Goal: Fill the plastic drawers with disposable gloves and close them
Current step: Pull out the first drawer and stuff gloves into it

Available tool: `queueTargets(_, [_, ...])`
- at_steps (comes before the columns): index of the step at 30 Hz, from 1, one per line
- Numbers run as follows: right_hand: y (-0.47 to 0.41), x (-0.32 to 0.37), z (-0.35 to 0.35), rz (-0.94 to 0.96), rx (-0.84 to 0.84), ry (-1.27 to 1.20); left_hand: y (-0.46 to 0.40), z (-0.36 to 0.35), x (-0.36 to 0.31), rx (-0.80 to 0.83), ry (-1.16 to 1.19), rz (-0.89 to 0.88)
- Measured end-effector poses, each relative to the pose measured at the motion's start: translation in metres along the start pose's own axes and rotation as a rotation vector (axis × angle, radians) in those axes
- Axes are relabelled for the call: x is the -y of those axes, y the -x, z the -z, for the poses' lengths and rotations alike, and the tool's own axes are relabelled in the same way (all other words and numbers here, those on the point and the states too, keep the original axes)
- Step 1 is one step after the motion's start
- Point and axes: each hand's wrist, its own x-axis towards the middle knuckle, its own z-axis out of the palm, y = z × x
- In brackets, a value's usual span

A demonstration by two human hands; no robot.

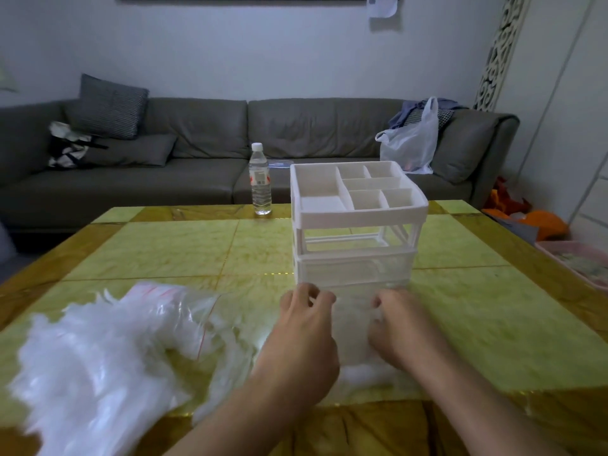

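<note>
— Head view first: where do the plastic drawers (357, 225) stand?
— Centre of the frame, a little right, on the yellow-green tabletop (171, 248). It is a white frame with a divided tray on top. The upper slot is see-through and looks bare; a clear drawer (353, 324) sticks out toward the lower edge, with something white and filmy in it, too blurred to name.
— And the hands?
— Left hand (304, 327) is at the drawer's left side, fingers curled at its far corner. Right hand (399, 327) is at the right side, fingers bent over the rim. Both seem to grip it, though motion blur softens the contact.
— The gloves?
— A loose heap of disposable gloves (79, 366) fills the lower left, spilling from a clear zip bag (171, 304).
— Farther out?
— A water bottle (260, 179) at the tabletop's far edge, a grey sofa (204, 143) behind, a white plastic bag (411, 143) on its right end.
</note>
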Motion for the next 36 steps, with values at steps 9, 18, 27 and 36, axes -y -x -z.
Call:
queueTargets(9, [0.023, 0.026, 0.000, 0.222, -0.266, -0.143, 0.073, 0.033, 0.081, 0.295, -0.271, 0.334])
queueTargets(18, [0.067, 0.081, -0.008, 0.230, -0.194, -0.539, 0.072, 0.051, 0.086, -0.177, 0.333, 0.278])
queueTargets(27, [0.088, 0.117, -0.021, -0.022, 0.333, -1.237, 0.075, 0.077, 0.072, -0.135, 1.131, 0.342])
queueTargets(36, [0.077, 0.102, -0.018, -0.123, 0.287, -1.348, 0.073, 0.071, 0.081, -0.268, 1.104, 0.450])
